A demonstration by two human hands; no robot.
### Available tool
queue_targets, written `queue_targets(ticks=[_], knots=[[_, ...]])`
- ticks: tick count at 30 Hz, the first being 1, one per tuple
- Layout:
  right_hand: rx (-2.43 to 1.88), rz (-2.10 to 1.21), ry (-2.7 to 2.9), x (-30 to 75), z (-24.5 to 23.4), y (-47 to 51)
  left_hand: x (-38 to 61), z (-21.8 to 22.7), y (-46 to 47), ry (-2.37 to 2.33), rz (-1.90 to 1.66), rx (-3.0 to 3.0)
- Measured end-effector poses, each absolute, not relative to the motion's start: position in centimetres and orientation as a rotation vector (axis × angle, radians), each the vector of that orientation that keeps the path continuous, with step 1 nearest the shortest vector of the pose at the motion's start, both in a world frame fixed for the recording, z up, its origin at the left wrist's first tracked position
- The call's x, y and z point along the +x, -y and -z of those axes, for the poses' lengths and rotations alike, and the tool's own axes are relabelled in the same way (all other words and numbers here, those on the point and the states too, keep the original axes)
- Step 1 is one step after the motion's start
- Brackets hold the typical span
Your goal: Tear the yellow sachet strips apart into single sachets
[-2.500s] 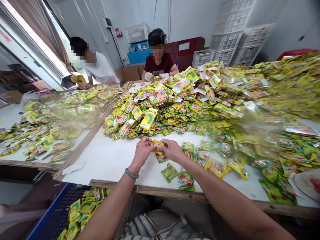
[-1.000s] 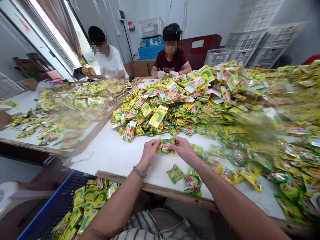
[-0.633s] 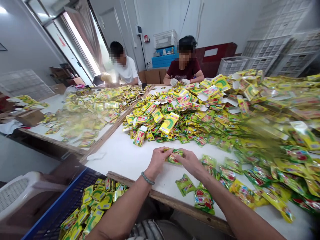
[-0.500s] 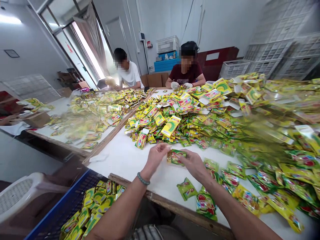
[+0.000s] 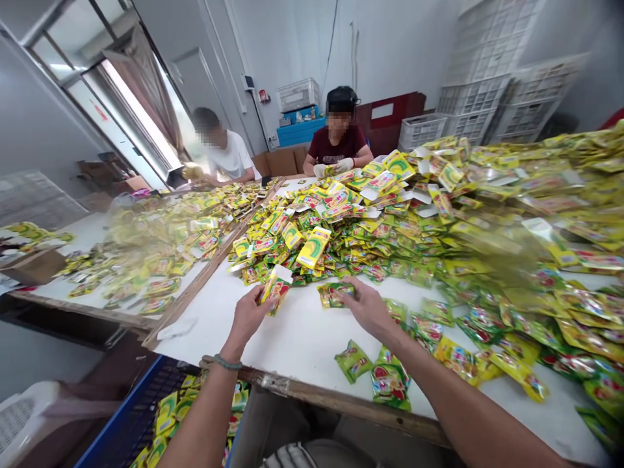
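My left hand (image 5: 247,317) grips a small yellow box (image 5: 277,290) by its left side, over the white tabletop. The box is tilted and its white end flap stands up at the top. To the right, my right hand (image 5: 366,304) pinches a green candy packet (image 5: 334,295) with a red fruit print, held flat and apart from the box. Just beyond both hands rises a heap of yellow boxes (image 5: 312,248) and green packets. Near my right forearm lie loose green packets (image 5: 390,383) on the table.
Below the table edge at left stands a blue crate (image 5: 121,409) holding yellow boxes. A wooden strip (image 5: 195,273) divides the table. Two people sit across, one in a white shirt (image 5: 234,156), one in a dark red shirt (image 5: 336,148). White crates (image 5: 472,97) are stacked behind.
My left hand has moved left, away from the packet, and taken hold of a yellow box from the front of the heap. The right hand still holds the packet. The view has shifted right.
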State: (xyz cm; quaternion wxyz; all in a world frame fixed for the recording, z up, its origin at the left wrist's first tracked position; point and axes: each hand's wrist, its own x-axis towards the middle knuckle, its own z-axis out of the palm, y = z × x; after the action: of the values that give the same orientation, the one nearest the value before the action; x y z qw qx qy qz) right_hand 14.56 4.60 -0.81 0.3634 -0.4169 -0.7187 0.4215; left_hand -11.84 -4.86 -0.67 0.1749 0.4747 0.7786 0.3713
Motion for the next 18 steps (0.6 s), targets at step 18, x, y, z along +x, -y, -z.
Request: queue_targets(ticks=[18], knots=[[-1.092, -0.881, 2.029, 16.2, 0.8, -6.7, -2.9, 0.9, 2.0, -1.270, -1.011, 1.004]])
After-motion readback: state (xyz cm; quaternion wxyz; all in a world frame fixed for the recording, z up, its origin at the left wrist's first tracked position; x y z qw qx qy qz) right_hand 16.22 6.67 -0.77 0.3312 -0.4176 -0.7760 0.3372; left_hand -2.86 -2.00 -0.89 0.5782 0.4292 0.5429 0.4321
